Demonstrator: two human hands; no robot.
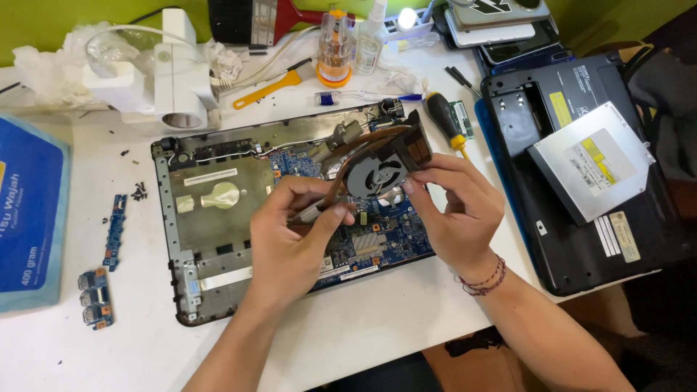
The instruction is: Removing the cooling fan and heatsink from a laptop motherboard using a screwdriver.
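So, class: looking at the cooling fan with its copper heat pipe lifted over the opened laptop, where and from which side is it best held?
Probably as both hands do now: the right hand pinches the black fan housing by its rim from the right, and the left hand supports the far end of the thin copper heat pipe from the left. The long, slender shape suggests two-ended support, fingers off the blades.

You have two small blue circuit boards (96,296) lying at your left, one opened laptop chassis (210,239), one cooling fan assembly (377,168), and one silver optical drive (592,161). You also have one yellow-and-black screwdriver (445,120).
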